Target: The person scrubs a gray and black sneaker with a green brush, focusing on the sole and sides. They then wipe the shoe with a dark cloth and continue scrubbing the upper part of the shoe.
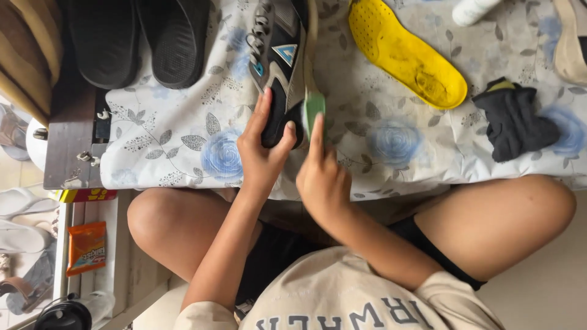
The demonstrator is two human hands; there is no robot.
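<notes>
- Left hand (260,150) wraps the heel end of a black-and-grey laced sneaker with a blue triangle patch (280,58); fingers (264,104) stretched up along the shoe's left side, thumb pressed over the right edge, so a closed grip on the shoe
- Left forearm runs up from lower centre, wrist slightly bent, elbow down near the left knee
- Sneaker lies on its side on the worktop covered by a white cloth with blue rose print (183,146), toe pointing away from the person, heel near the front edge of the cloth
- Right hand (321,177) sits just beside the left, knuckles toward camera, fingers curled shut around a small green brush (314,110); index finger extended along the brush's back
- Brush is touching the sneaker's pale sole edge, close to the heel
- Right forearm comes in diagonally from lower right, crossing above the right thigh
- Yellow perforated foam insole (406,55) lies flat on the cloth, right of the sneaker, apart from it
- Crumpled dark fabric piece with a yellow-green trim (513,122) further right, near the cloth's front edge
- Pair of black rubber slide sandals (140,40) at the upper left, soles up, partly on the cloth
- White bottle-like object (474,9) at the top edge, mostly cut off
- Person sits cross-legged, knees either side of the worktop's front edge
</notes>
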